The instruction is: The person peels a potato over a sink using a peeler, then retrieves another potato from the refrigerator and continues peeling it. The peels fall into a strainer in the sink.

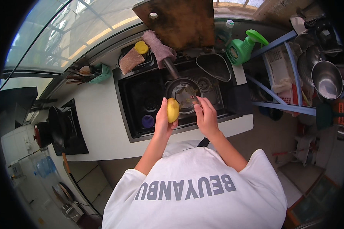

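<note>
In my left hand (164, 118) is a yellow, oval potato (173, 110), mostly peeled, with a brownish patch at its upper end. My right hand (207, 116) grips a small metal tool (192, 94), seemingly a peeler, just right of the potato; blur hides its exact shape. Both hands are over the near part of a black double sink (137, 86). Below and beyond them a round metal pot (199, 86) stands in the sink, with small peel-like scraps inside. A purple round object (147, 121) lies in the left basin.
A wooden cutting board (183, 25) stands behind the sink. Pink cloth (157, 47) wraps the faucet (171, 68). A green spray bottle (240, 50) is at the back right, beside a blue rack (293, 68) of cookware. Leftward, a utensil basket (100, 73) and a black wok (57, 123) sit on the counter side.
</note>
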{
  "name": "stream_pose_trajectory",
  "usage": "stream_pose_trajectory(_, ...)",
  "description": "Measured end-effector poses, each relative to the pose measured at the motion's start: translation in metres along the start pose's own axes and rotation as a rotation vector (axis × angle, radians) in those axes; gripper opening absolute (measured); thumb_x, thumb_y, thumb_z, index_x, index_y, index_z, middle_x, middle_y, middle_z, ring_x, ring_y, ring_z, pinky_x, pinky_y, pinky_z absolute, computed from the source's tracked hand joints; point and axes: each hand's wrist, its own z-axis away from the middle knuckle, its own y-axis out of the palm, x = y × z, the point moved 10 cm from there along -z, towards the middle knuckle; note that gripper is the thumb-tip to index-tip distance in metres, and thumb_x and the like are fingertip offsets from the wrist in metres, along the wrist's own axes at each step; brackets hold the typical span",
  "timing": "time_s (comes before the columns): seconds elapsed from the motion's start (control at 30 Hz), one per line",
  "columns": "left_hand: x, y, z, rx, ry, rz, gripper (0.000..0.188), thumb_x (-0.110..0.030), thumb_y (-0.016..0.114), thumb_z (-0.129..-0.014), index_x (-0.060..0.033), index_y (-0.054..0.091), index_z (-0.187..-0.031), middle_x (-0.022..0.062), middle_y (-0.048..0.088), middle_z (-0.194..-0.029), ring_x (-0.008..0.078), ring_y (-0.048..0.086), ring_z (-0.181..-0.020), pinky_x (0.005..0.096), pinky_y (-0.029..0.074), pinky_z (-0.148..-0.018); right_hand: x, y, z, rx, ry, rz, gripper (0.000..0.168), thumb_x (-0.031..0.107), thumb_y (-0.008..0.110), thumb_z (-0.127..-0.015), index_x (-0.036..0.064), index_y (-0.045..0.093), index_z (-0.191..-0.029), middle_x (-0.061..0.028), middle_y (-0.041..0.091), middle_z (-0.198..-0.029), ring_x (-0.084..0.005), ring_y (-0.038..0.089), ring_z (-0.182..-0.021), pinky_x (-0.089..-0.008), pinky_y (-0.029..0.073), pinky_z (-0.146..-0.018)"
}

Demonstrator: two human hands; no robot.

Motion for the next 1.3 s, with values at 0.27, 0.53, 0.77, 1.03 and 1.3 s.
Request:
stream_pose_trajectory(0.27,0.004,-0.009,-0.017,-0.049,0.031,0.094,0.054,-0.061,0.046,-0.092,-0.0089,0.054,-0.084,0.0047,0.048,-0.058,0.0109,0.034,-0.036,0.024,0.024,-0.034,0.027,0.013,0.023,0.097,-0.166,0.347,0.017,0.023,0.053,-0.096,0.007,0.054,-0.09,-0.0105,0.062,-0.067,-0.0337,0.061,-0.058,-0.0426,0.047,-0.048)
stream_pose_trajectory(0.53,0.002,-0.004,-0.013,-0.013,0.012,0.163,0.042,-0.052,0.053,-0.092,-0.0111,0.055,-0.084,0.0029,0.047,-0.058,0.0099,0.03,-0.036,0.0232,0.021,-0.034,0.005,0.029,0.023,0.17,-0.032,0.342,0.024,0.026,0.05,-0.097,0.005,0.052,-0.086,-0.016,0.056,-0.056,-0.038,0.058,-0.054,-0.0469,0.043,-0.046)
stream_pose_trajectory(0.77,-0.011,-0.012,-0.009,-0.08,0.135,0.049,0.039,-0.049,0.051,-0.094,-0.0107,0.056,-0.088,0.0006,0.048,-0.061,0.0092,0.032,-0.038,0.0228,0.023,-0.035,-0.005,0.034,0.021,0.208,0.076,0.269,0.029,0.029,0.046,-0.099,0.004,0.052,-0.084,-0.0192,0.056,-0.057,-0.0417,0.058,-0.057,-0.05,0.043,-0.051)
stream_pose_trajectory(1.03,0.002,-0.01,-0.014,-0.005,0.103,0.147,0.042,-0.05,0.043,-0.097,-0.0096,0.054,-0.094,0.0057,0.055,-0.068,0.0115,0.035,-0.038,0.0239,0.026,-0.036,-0.011,0.041,0.018,0.241,0.121,0.218,0.031,0.029,0.045,-0.1,0.004,0.053,-0.083,-0.0202,0.057,-0.059,-0.0431,0.057,-0.059,-0.0504,0.042,-0.051)
stream_pose_trajectory(1.3,-0.011,-0.015,-0.008,-0.02,0.212,0.043,0.03,-0.036,0.046,-0.099,-0.0079,0.054,-0.092,0.0028,0.055,-0.071,0.0092,0.043,-0.045,0.0226,0.029,-0.035,-0.016,0.043,0.02,0.227,0.125,0.179,0.032,0.029,0.045,-0.1,0.004,0.054,-0.082,-0.0212,0.058,-0.062,-0.0443,0.057,-0.062,-0.0513,0.043,-0.053)
